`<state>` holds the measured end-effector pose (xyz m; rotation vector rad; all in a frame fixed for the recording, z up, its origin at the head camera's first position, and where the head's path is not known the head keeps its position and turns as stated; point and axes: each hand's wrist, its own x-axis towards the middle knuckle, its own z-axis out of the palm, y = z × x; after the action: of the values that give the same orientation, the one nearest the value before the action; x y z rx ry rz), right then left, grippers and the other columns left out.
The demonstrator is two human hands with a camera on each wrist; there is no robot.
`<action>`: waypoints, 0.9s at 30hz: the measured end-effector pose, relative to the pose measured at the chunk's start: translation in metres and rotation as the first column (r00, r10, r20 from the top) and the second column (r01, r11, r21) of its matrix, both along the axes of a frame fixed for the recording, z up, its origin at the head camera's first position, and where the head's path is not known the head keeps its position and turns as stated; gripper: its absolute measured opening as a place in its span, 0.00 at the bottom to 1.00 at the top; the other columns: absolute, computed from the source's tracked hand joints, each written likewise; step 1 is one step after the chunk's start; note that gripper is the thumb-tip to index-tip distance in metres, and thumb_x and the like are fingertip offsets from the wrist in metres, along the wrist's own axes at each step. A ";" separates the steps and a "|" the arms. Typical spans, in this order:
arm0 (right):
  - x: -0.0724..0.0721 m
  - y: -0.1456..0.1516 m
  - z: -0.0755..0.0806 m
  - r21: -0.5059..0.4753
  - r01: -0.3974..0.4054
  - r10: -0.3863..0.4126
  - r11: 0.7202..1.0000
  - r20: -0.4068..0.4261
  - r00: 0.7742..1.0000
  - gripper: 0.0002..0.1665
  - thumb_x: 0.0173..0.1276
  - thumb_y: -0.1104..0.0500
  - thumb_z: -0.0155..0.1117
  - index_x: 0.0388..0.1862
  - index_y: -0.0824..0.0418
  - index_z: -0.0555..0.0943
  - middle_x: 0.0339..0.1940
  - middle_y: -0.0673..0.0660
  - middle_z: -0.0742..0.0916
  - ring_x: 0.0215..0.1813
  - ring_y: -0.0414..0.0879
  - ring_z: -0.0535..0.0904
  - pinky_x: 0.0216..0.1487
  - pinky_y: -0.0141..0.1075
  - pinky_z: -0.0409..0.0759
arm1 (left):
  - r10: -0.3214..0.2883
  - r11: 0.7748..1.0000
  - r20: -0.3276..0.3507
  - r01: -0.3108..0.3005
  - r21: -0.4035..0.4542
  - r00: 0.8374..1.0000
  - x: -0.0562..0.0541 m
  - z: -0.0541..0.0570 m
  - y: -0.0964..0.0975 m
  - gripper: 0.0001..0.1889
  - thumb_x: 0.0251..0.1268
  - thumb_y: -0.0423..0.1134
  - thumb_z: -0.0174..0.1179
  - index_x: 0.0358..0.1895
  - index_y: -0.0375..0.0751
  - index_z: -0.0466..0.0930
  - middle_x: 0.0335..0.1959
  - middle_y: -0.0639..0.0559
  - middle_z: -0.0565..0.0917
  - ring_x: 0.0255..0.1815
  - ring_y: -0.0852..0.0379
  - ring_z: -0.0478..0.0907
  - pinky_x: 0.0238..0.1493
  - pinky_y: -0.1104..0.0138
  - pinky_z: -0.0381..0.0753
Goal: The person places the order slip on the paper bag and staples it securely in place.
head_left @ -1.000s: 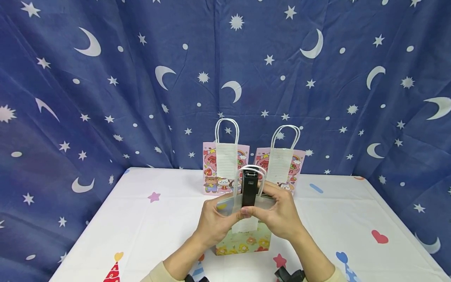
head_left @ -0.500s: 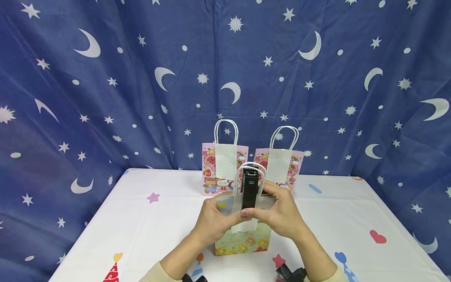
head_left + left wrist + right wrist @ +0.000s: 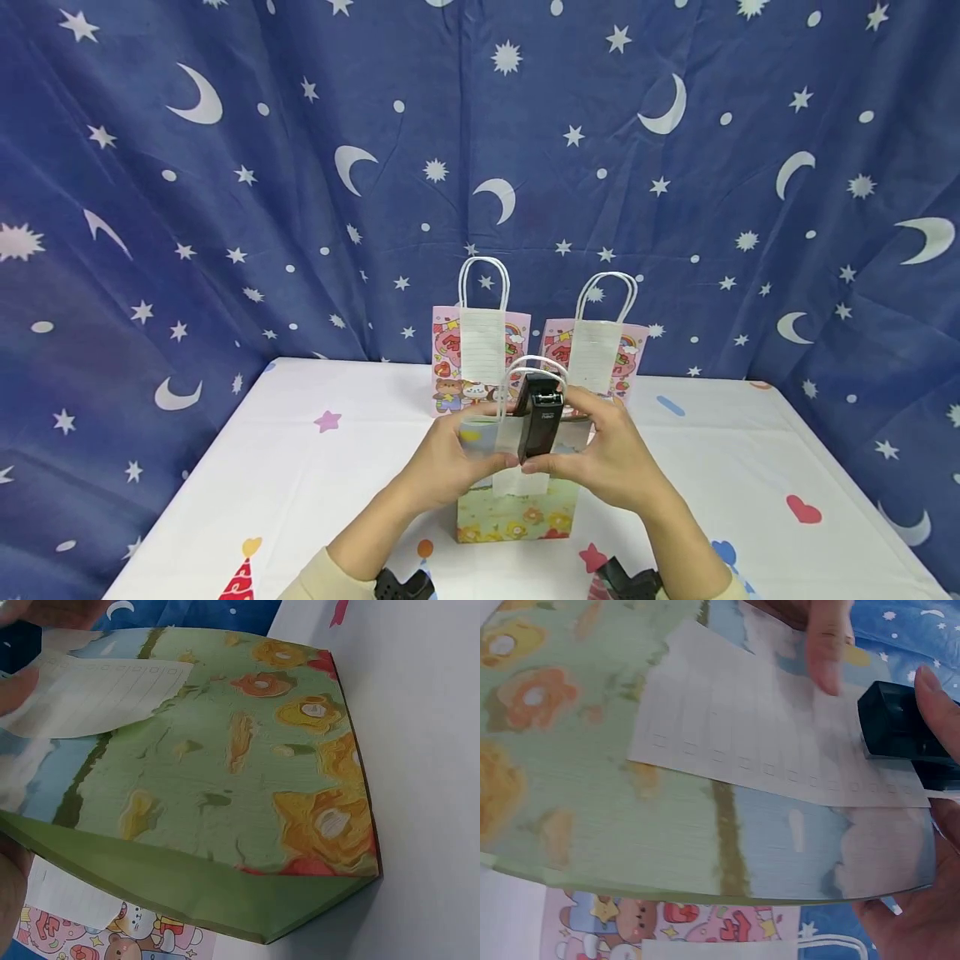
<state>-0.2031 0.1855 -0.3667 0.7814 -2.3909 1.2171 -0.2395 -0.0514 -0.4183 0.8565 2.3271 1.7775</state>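
Note:
A small green paper bag point(image 3: 517, 517) with yellow flowers stands upright on the table, white handles raised. A lined white paper slip point(image 3: 727, 727) lies against its front near the top edge. My left hand point(image 3: 453, 458) grips the bag's left side by the top, thumb in front and fingers behind. From the right, my right hand point(image 3: 615, 458) holds a black stapler point(image 3: 542, 423) at the top edge between the handles, thumb at its lower end. The stapler leans, its upper end to the right. In the left wrist view the bag's flat green bottom point(image 3: 217, 892) shows.
Two pink cartoon paper bags stand behind, one at the left point(image 3: 448, 367) and one at the right point(image 3: 632, 346), each with a white slip on its front. A blue star-and-moon curtain point(image 3: 300, 208) hangs behind the white patterned tablecloth point(image 3: 360, 450).
The stapler has tipped from upright to leaning right, its top end turned toward the camera. My two thumbs have moved apart, the left one off to the left. The bag stays put.

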 end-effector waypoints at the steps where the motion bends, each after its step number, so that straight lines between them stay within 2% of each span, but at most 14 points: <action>1: 0.001 0.001 0.001 0.003 0.006 -0.006 1.000 -0.011 1.000 0.39 0.43 0.51 0.91 0.58 0.45 0.84 0.48 0.42 0.91 0.52 0.39 0.86 0.59 0.45 0.80 | -0.004 1.000 -0.007 0.004 0.000 1.000 0.000 0.000 0.000 0.27 0.63 0.45 0.74 0.66 0.58 0.80 0.63 0.56 0.85 0.65 0.53 0.81 0.64 0.58 0.80; 2: 0.001 0.001 0.002 0.001 -0.001 0.001 1.000 -0.013 1.000 0.42 0.43 0.52 0.91 0.59 0.45 0.83 0.47 0.42 0.90 0.52 0.40 0.86 0.55 0.42 0.82 | -0.006 1.000 -0.009 0.006 0.003 1.000 -0.001 0.000 0.000 0.25 0.65 0.44 0.73 0.65 0.57 0.81 0.62 0.55 0.85 0.64 0.53 0.82 0.63 0.61 0.81; 5: 0.003 0.003 0.005 -0.009 -0.007 0.007 1.000 -0.027 1.000 0.53 0.41 0.54 0.91 0.69 0.47 0.77 0.49 0.44 0.89 0.55 0.41 0.85 0.61 0.42 0.79 | -0.013 1.000 -0.002 0.013 0.016 1.000 -0.001 -0.001 0.001 0.21 0.67 0.43 0.71 0.63 0.56 0.82 0.61 0.56 0.86 0.62 0.56 0.83 0.59 0.64 0.82; 8: 0.003 0.003 0.005 -0.010 -0.016 0.015 1.000 -0.052 0.999 0.66 0.41 0.57 0.91 0.80 0.49 0.66 0.50 0.46 0.88 0.56 0.41 0.85 0.65 0.45 0.75 | -0.007 1.000 -0.013 0.007 0.017 1.000 -0.001 -0.002 0.002 0.16 0.69 0.43 0.69 0.58 0.55 0.85 0.55 0.58 0.88 0.57 0.58 0.84 0.57 0.65 0.83; 11: 0.003 0.004 0.005 -0.012 -0.038 0.037 0.999 -0.082 0.996 0.71 0.43 0.61 0.90 0.84 0.54 0.58 0.51 0.48 0.89 0.53 0.42 0.84 0.67 0.45 0.75 | -0.014 0.999 -0.021 0.015 0.035 1.000 -0.001 -0.002 0.003 0.15 0.71 0.41 0.68 0.58 0.55 0.83 0.54 0.60 0.88 0.56 0.60 0.84 0.58 0.64 0.82; 16: 0.004 0.004 0.005 -0.051 -0.063 0.058 0.997 -0.080 0.995 0.70 0.47 0.70 0.86 0.85 0.57 0.55 0.62 0.47 0.86 0.62 0.39 0.82 0.72 0.36 0.72 | -0.056 0.994 -0.011 0.057 0.090 0.998 -0.001 -0.001 0.004 0.28 0.72 0.38 0.65 0.72 0.62 0.70 0.67 0.63 0.81 0.68 0.61 0.78 0.69 0.62 0.77; 20: 0.005 0.004 0.006 -0.146 -0.106 0.094 0.984 -0.089 0.992 0.64 0.46 0.77 0.82 0.81 0.63 0.61 0.65 0.44 0.83 0.66 0.37 0.80 0.73 0.29 0.71 | -0.067 0.993 -0.013 0.068 0.100 0.998 0.000 -0.001 0.004 0.32 0.73 0.38 0.65 0.74 0.67 0.66 0.70 0.65 0.78 0.71 0.61 0.76 0.72 0.61 0.75; 21: 0.005 0.004 0.007 -0.179 -0.132 0.115 0.975 -0.102 0.988 0.60 0.45 0.79 0.81 0.78 0.66 0.63 0.62 0.44 0.83 0.63 0.37 0.81 0.69 0.28 0.74 | -0.067 0.993 -0.013 0.068 0.099 0.998 -0.001 -0.001 0.004 0.33 0.73 0.38 0.65 0.74 0.68 0.65 0.70 0.66 0.78 0.71 0.62 0.75 0.73 0.62 0.74; 24: 0.004 0.004 0.010 -0.274 -0.217 0.171 0.937 -0.183 0.968 0.51 0.43 0.80 0.81 0.68 0.74 0.68 0.65 0.53 0.82 0.63 0.42 0.82 0.63 0.30 0.81 | -0.082 0.990 -0.017 0.083 0.110 0.997 -0.001 -0.001 0.005 0.33 0.73 0.37 0.64 0.74 0.68 0.65 0.71 0.65 0.78 0.71 0.62 0.76 0.73 0.62 0.74; 27: 0.004 0.004 0.015 -0.352 -0.300 0.219 0.887 -0.254 0.942 0.50 0.43 0.79 0.82 0.66 0.77 0.68 0.68 0.62 0.80 0.65 0.48 0.82 0.57 0.32 0.85 | -0.100 0.987 -0.015 0.101 0.123 0.995 -0.002 -0.001 0.005 0.32 0.73 0.35 0.64 0.74 0.66 0.67 0.71 0.62 0.78 0.71 0.62 0.76 0.73 0.63 0.73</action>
<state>-0.1986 0.1900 -0.3517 1.0609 -1.8352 1.5635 -0.2411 -0.0464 -0.4193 0.9827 2.1557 1.8960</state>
